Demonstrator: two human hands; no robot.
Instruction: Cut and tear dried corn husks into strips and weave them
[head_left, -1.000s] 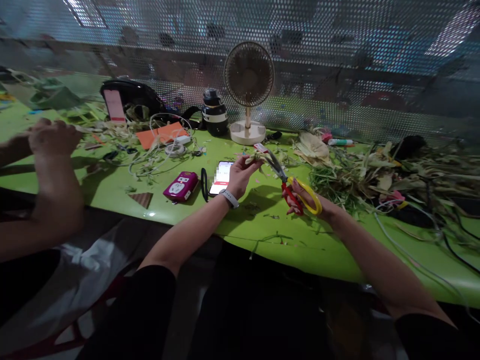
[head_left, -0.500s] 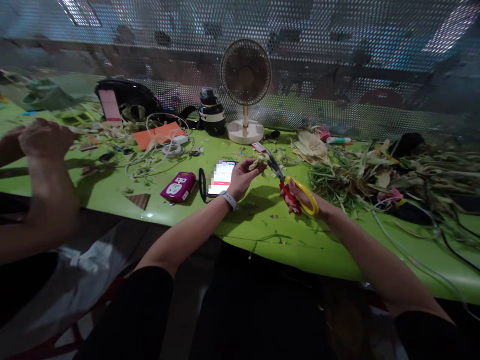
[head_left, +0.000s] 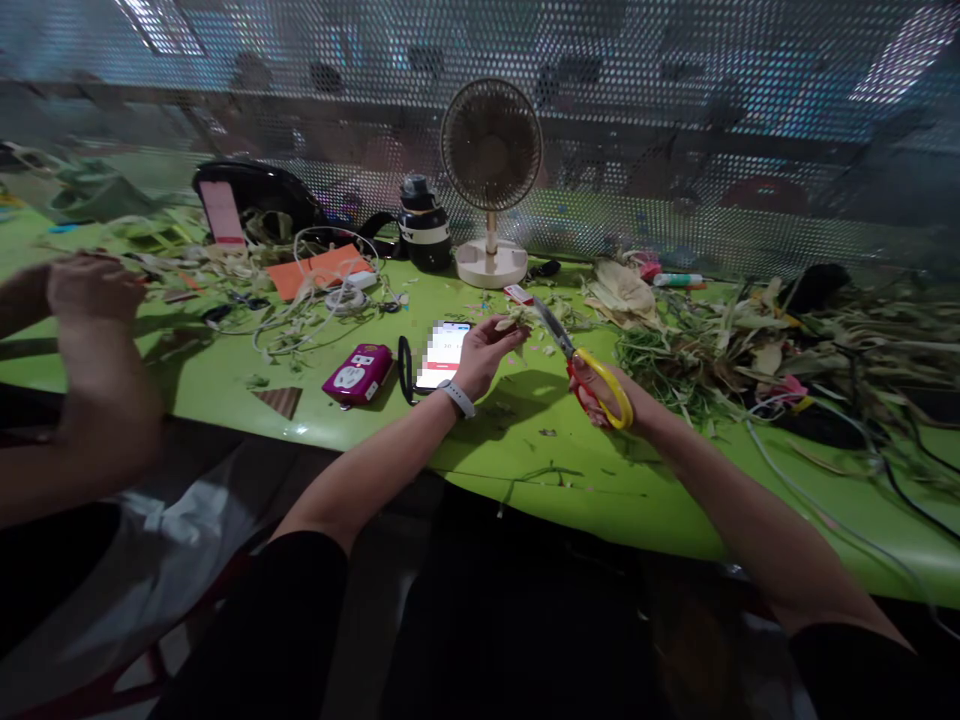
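Gripped in the right hand [head_left: 611,392], the scissors [head_left: 581,362] point at a pale husk piece [head_left: 514,322] pinched in the left hand [head_left: 484,355], above the green tabletop [head_left: 540,470] midway along its near edge, beside a phone [head_left: 442,354].

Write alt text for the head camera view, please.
A person's right hand holds yellow-and-red-handled scissors against a pale dried husk piece pinched in the left hand, above a cluttered bright green table.
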